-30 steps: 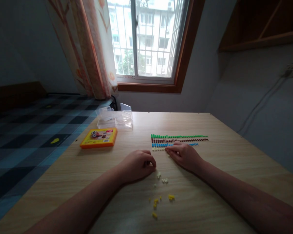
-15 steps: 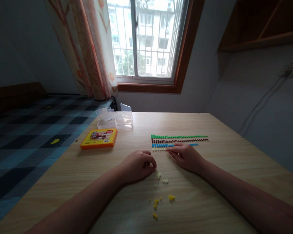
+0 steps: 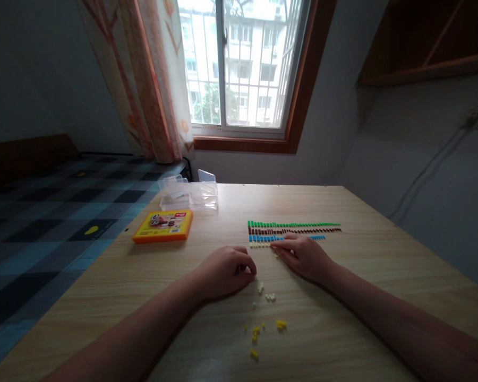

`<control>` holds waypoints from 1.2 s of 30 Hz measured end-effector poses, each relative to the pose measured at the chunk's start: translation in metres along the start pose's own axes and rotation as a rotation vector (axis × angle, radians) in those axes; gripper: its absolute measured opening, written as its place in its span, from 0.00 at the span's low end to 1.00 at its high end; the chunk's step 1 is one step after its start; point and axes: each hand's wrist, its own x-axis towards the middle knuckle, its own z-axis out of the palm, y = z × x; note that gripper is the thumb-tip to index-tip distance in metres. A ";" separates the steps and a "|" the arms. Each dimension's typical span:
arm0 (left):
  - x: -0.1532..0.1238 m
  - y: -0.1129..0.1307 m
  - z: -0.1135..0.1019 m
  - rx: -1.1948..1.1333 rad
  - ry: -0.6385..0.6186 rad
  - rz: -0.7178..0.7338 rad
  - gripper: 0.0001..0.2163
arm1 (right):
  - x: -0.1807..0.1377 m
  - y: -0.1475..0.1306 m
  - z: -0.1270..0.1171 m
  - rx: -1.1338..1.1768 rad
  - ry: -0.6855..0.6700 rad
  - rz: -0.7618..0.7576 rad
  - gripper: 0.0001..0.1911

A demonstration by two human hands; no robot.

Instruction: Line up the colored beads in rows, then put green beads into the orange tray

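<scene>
A pale wooden table (image 3: 382,239) fills most of the foreground, with a bed (image 3: 43,212) in a blue and black check cover along its left side. A window (image 3: 255,69) with a brown frame stands beyond its far edge, and a patterned curtain (image 3: 147,79) hangs at the window's left.

On the table, the left hand (image 3: 227,270) lies near the middle, its fingers curled and thumb close to the index finger; whether they pinch anything cannot be told. The right hand (image 3: 302,254) reaches in from the other side, index finger extended to the near end of the cream row; whether a piece sits between its fingers is too small to tell.

At the far left are clear plastic cases (image 3: 175,200), and in front of them a flat yellow and orange box (image 3: 163,227).

Past the hands run a green row (image 3: 295,224), a brown row (image 3: 258,232), a blue row (image 3: 258,239) partly behind the right hand, and the short cream row (image 3: 259,245), nearest the person.

Nearer still, yellow pieces (image 3: 281,324) lie scattered, and loose cream pieces (image 3: 270,297) sit between them and the left hand.
</scene>
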 end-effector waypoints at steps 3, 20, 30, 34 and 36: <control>0.000 0.000 0.000 0.004 -0.005 -0.005 0.09 | 0.001 0.001 0.000 -0.004 0.000 -0.015 0.14; 0.000 0.000 0.000 -0.012 0.005 -0.010 0.08 | -0.008 -0.007 -0.015 0.082 -0.022 -0.089 0.12; 0.001 -0.001 0.001 -0.011 0.004 -0.007 0.08 | -0.009 -0.003 -0.011 -0.013 -0.022 -0.062 0.13; 0.000 -0.001 0.001 -0.009 0.007 -0.006 0.08 | -0.006 -0.001 -0.009 -0.037 -0.004 0.001 0.14; 0.000 -0.001 0.001 -0.011 0.010 -0.008 0.08 | -0.005 -0.001 -0.008 -0.041 -0.001 0.015 0.14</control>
